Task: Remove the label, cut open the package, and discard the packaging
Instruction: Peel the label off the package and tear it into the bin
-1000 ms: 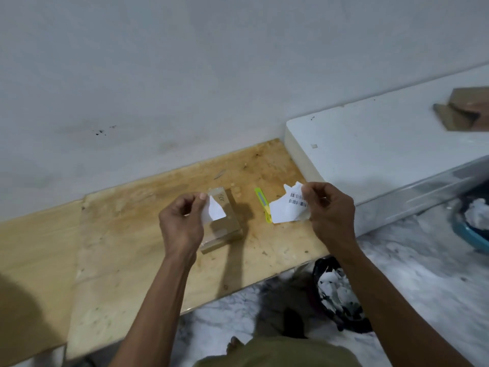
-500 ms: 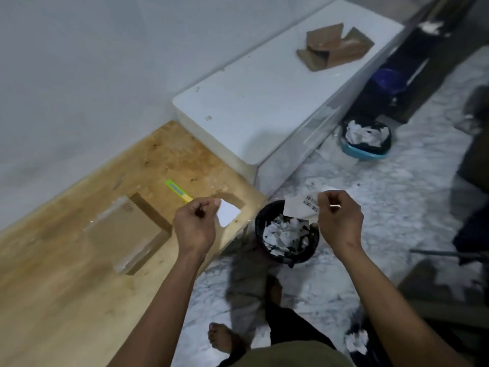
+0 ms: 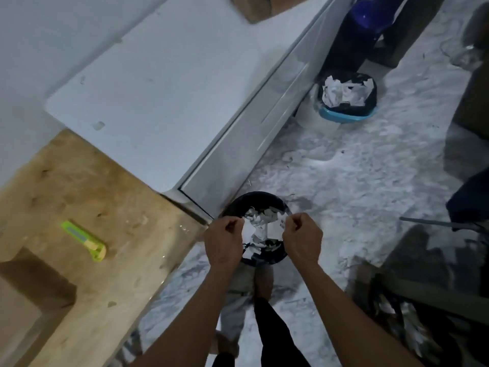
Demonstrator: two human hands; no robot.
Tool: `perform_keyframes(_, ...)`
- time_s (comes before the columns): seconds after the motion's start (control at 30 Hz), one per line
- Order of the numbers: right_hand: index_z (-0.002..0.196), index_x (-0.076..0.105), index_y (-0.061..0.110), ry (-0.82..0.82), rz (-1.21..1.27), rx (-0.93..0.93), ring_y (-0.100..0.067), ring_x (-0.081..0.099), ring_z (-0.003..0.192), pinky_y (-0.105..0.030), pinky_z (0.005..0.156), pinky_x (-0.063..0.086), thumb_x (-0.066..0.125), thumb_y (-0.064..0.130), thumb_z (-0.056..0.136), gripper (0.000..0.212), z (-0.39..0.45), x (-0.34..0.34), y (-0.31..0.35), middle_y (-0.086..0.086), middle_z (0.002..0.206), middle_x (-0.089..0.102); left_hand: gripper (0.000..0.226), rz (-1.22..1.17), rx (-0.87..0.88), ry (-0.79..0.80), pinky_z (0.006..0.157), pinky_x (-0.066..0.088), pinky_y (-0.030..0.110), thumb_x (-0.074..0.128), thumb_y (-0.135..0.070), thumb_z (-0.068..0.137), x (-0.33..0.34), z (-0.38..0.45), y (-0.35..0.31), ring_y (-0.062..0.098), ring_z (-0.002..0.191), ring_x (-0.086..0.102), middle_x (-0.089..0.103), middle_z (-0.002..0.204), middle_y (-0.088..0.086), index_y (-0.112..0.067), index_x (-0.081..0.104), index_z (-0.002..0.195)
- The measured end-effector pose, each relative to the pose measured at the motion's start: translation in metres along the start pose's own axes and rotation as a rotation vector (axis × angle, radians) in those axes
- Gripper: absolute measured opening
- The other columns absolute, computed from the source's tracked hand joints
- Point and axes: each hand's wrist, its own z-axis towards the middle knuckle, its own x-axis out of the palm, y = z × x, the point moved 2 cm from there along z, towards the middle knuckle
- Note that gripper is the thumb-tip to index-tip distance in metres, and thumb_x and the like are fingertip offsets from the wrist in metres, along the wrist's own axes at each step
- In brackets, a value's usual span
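1. Torn label, in 2 white pieces, held over the black bin (image 3: 238,205) on the floor: a plain scrap (image 3: 248,230) at the left hand (image 3: 225,241), a printed scrap (image 3: 277,225) with dark marks at the right hand (image 3: 301,241).
2. Left hand curled nearly shut, thumb and forefinger pinching the plain scrap; right hand likewise closed in a pinch on the printed scrap. Both hands just above the bin's rim, near each other but apart.
3. Bin crowded with white paper shreds, partly hidden by both hands and the held scraps.
4. Beside the bin, touching or nearly so, the corner of a white cabinet (image 3: 158,96); left of that, a wooden worktop (image 3: 111,260).
5. On the worktop, 1 green-and-yellow utility knife (image 3: 84,241), lying flat, well apart from the hands.
6. Farther back, a 2nd bin with a blue rim (image 3: 344,118), also holding white paper, against the cabinet front.
7. Brown cardboard (image 3: 254,9) on the cabinet top, cut off by the frame's upper edge.
8. Count: 2 hands, 2 scraps, 2 bins, 1 knife.
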Motion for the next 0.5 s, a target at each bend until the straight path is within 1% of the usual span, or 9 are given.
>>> perform_keyframes(0.07,0.088,0.061,0.016,0.030,-0.037,0.015,-0.024,0.063,0.080,-0.029,0.064,0.042,0.054,0.020,0.095,0.011,0.024,0.016,-0.013,-0.006,0.086,0.066,0.011,0.007,-0.052,0.043,0.080,0.056,0.036,0.073,-0.024,0.087,0.032,0.018,0.011,0.017,0.081,0.069,0.076,0.087,0.002,-0.015,0.079,0.090)
perform_keyframes(0.1,0.090,0.062,0.015,0.043,-0.048,0.013,-0.024,0.063,0.081,-0.028,0.064,0.043,0.055,0.020,0.095,0.010,0.033,0.023,-0.016,-0.006,0.087,0.067,0.013,0.019,-0.074,0.053,0.082,0.056,0.038,0.074,-0.025,0.087,0.043,0.025,0.016,0.018,0.082,0.070,0.076,0.087,0.003,-0.014,0.079,0.093)
perform_keyframes(0.17,0.096,0.064,0.013,0.087,-0.083,0.002,-0.025,0.064,0.083,-0.029,0.065,0.046,0.057,0.023,0.095,0.012,0.052,0.040,-0.027,-0.007,0.088,0.069,0.017,0.049,-0.115,0.070,0.084,0.056,0.039,0.076,-0.025,0.085,0.068,0.040,0.028,0.020,0.083,0.070,0.075,0.084,0.001,-0.015,0.078,0.099)
perform_keyframes(0.23,0.101,0.064,0.013,0.145,-0.122,-0.002,-0.028,0.065,0.085,-0.034,0.068,0.051,0.056,0.024,0.095,0.015,0.066,0.056,-0.036,-0.009,0.089,0.070,0.022,0.068,-0.153,0.101,0.084,0.057,0.040,0.078,-0.024,0.083,0.085,0.052,0.040,0.020,0.082,0.070,0.073,0.081,-0.001,-0.017,0.077,0.104)
perform_keyframes(0.3,0.106,0.064,0.013,0.191,-0.146,0.007,-0.030,0.065,0.090,-0.035,0.071,0.051,0.056,0.025,0.094,0.019,0.075,0.066,-0.043,-0.011,0.093,0.070,0.029,0.093,-0.174,0.129,0.083,0.057,0.039,0.080,-0.024,0.081,0.097,0.058,0.049,0.020,0.082,0.071,0.073,0.082,0.000,-0.018,0.076,0.109)
perform_keyframes(0.4,0.112,0.064,0.014,0.242,-0.165,0.016,-0.030,0.065,0.097,-0.033,0.074,0.049,0.057,0.026,0.093,0.024,0.082,0.075,-0.051,-0.011,0.102,0.071,0.036,0.140,-0.183,0.142,0.083,0.055,0.035,0.080,-0.027,0.080,0.102,0.062,0.055,0.022,0.084,0.070,0.073,0.086,0.003,-0.018,0.074,0.114)
perform_keyframes(0.5,0.113,0.064,0.014,0.285,-0.146,0.016,-0.028,0.066,0.098,-0.036,0.079,0.052,0.057,0.031,0.093,0.027,0.081,0.072,-0.052,-0.008,0.105,0.072,0.038,0.146,-0.191,0.137,0.086,0.056,0.038,0.079,-0.030,0.081,0.097,0.059,0.056,0.021,0.085,0.070,0.073,0.088,0.003,-0.018,0.073,0.116)
